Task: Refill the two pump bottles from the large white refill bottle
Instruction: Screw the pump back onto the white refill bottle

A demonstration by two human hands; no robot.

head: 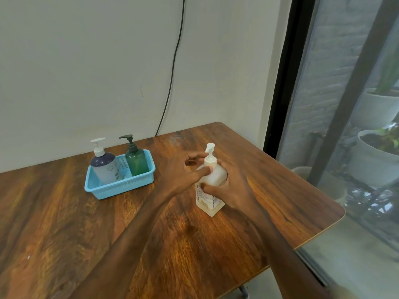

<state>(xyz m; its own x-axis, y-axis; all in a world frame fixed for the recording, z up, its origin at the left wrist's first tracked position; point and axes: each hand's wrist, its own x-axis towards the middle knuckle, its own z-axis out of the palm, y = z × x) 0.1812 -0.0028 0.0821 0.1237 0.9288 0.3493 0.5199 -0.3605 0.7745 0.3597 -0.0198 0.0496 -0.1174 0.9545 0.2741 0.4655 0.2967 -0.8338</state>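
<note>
Left of and behind the gripped refill bottle (214,177), 2 pump bottles (106,168) stand side by side in a basket (121,188) on the table (64,223).

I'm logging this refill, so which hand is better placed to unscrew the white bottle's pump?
Probably the left hand: it curls round the pump collar, while the right hand grips the refill bottle lower down, steadying it.
</note>
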